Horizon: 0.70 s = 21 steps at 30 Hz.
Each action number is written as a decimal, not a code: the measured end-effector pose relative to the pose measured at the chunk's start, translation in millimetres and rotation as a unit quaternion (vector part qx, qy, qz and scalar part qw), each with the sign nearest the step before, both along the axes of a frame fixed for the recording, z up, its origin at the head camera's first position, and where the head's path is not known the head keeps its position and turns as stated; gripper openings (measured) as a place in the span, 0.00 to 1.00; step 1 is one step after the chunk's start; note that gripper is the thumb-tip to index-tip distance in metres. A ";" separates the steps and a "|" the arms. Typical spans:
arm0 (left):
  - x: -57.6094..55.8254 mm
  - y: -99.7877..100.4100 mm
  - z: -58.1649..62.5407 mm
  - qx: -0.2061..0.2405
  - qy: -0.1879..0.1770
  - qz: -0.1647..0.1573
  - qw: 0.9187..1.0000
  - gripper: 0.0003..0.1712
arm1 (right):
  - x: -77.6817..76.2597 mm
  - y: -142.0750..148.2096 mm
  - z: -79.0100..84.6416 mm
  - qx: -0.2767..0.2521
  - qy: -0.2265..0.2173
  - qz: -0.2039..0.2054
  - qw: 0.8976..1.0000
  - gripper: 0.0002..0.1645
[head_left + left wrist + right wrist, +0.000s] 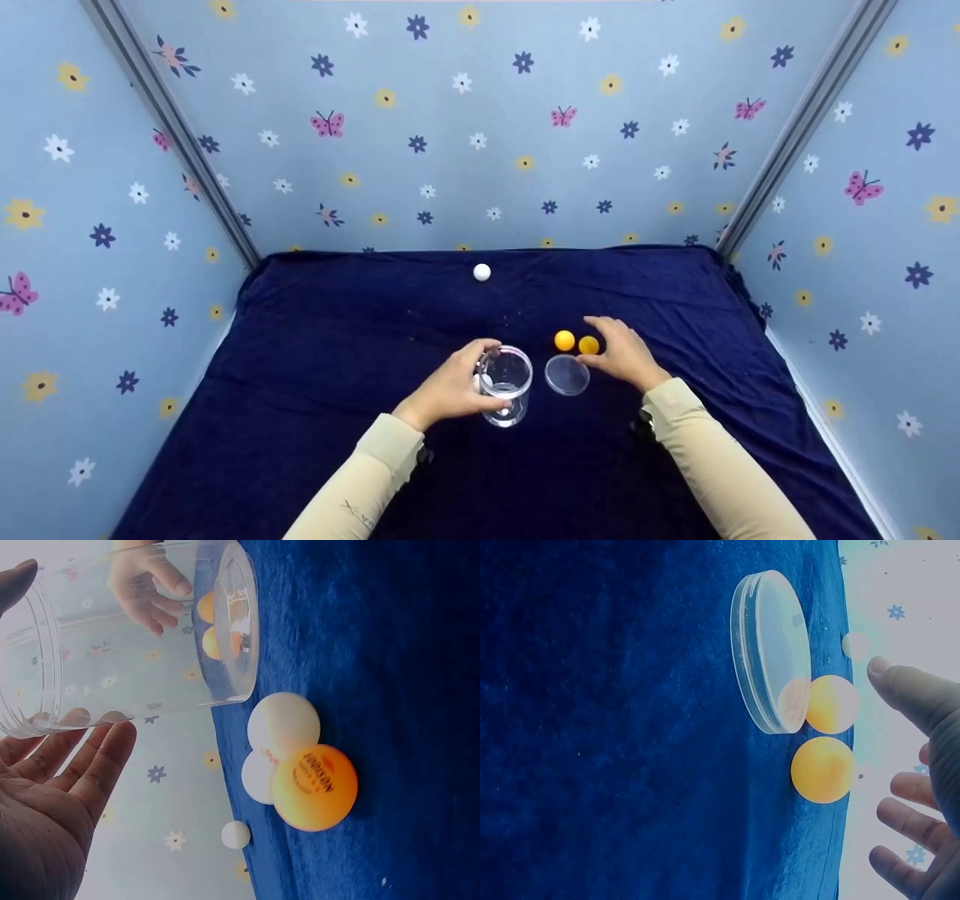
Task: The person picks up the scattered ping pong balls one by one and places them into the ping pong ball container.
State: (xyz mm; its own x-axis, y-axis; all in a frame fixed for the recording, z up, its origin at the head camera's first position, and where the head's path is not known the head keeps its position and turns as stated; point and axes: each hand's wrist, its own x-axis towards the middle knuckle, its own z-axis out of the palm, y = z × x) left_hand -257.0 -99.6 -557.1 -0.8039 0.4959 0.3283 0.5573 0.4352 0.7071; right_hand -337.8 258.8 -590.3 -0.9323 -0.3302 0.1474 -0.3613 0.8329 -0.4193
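Note:
My left hand [454,382] grips a clear plastic jar [517,409] near its rim, thumb on one side and fingers on the other. The jar is upright, mouth up, its base close to the cloth. Beside it, partly behind the left hand, two white ping-pong balls [283,720] and an orange ball [315,787] with printed lettering sit in the left wrist view. My right hand [622,356] hovers with thumb and fingers spread by two orange ping-pong balls [564,340], holding nothing. A clear round lid [568,376] lies just in front of those balls.
Another white ball [482,272] sits alone near the back of the table. Dark blue cloth [337,337] with wrinkles covers the tabletop. Flower-patterned walls [480,112] enclose the back and both sides, with metal posts at the rear corners.

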 end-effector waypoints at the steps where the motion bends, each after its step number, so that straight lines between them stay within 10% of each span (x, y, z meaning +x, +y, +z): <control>1: 0.7 1.0 -1.4 0.000 0.002 -0.001 1.000 0.53 | -0.4 0.1 -0.1 0.000 -0.001 0.000 1.000 0.50; 21: 13.6 13.1 -22.3 -0.012 -0.052 -0.019 0.998 0.55 | -13.7 0.6 -1.9 0.022 0.004 0.025 0.999 0.44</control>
